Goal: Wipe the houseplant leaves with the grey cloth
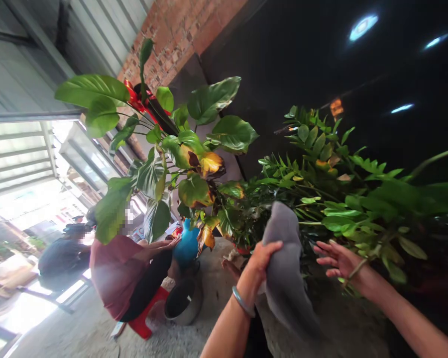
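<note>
My left hand [262, 259] is closed on a grey cloth [283, 268] that hangs down from it in front of the plants. A bangle sits on that wrist. My right hand [338, 261] is open, fingers stretched out to the left, just under the thin leafy stems of a green plant [321, 184]. A stem crosses the right wrist. The cloth's top edge touches the low leaves of that plant.
A tall plant with big leaves [194, 144], some yellowed, and a red ribbon stands at centre left. Another person in a reddish top [115, 268] squats on a red stool [145, 318] beside a blue pot [186, 246] and a metal bowl [182, 301]. Brick wall behind.
</note>
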The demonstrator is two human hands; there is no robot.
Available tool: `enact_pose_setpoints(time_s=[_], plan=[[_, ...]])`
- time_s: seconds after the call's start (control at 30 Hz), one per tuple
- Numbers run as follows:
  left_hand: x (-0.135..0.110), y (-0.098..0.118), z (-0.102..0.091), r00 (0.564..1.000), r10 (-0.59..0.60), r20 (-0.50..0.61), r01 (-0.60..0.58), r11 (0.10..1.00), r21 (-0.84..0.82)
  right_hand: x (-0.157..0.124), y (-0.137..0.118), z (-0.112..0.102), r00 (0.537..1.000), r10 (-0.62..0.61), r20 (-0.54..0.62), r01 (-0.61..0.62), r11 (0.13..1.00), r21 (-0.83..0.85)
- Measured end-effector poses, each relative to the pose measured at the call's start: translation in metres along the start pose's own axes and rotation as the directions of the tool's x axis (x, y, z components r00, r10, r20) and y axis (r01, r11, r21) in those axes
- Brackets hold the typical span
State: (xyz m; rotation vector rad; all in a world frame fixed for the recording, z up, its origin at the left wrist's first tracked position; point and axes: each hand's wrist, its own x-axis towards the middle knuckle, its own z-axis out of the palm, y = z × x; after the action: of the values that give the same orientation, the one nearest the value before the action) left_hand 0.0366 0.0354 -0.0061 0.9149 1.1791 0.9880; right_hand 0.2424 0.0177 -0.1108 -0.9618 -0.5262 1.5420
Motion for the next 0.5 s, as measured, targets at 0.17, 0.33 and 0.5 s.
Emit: enact_pose_setpoints(time_s=[0.17, 0.33, 0.5], plan=[[-0.028, -0.053, -0.02, 0.962, -0.233, 0.14, 0.158, 0.897, 0.412, -0.003, -0.001, -0.003, 0.999, 0.001, -0.053, -0.005, 0.996, -0.086], [-0.041, -0.006, -0.025, 0.952, -0.064, 0.301, -0.002, 0.977, 0.215, 0.007, 0.007, -0.012, 0.999, -0.049, 0.001, 0.049, 0.996, -0.072], [-0.012, 0.003, -0.014, 0.991, 0.126, 0.033, -0.13, 0.979, 0.156, 0.015, 0.014, -0.013, 0.998, -0.045, 0.042, 0.047, 0.998, -0.045]])
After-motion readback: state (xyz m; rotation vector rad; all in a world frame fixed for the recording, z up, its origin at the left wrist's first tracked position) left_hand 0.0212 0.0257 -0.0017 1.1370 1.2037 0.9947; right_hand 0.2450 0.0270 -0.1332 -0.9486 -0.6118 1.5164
